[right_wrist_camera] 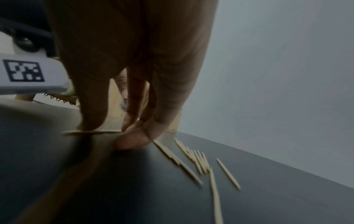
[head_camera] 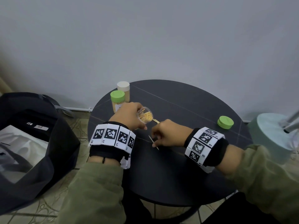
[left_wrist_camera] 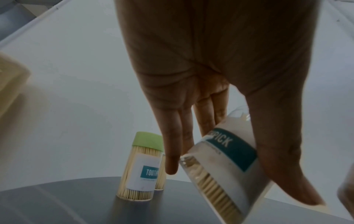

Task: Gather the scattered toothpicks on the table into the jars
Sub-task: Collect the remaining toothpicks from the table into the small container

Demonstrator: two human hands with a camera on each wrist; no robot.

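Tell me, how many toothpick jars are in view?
3. The open jar is tilted in the left hand; the green-lidded jar and the white-lidded jar stand at the table's far left.

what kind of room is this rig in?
Probably a home or small office corner, not a lab bench: a small round dark table against a plain wall, patterned floor tiles, a black bag on the floor, and a lamp base at the right.
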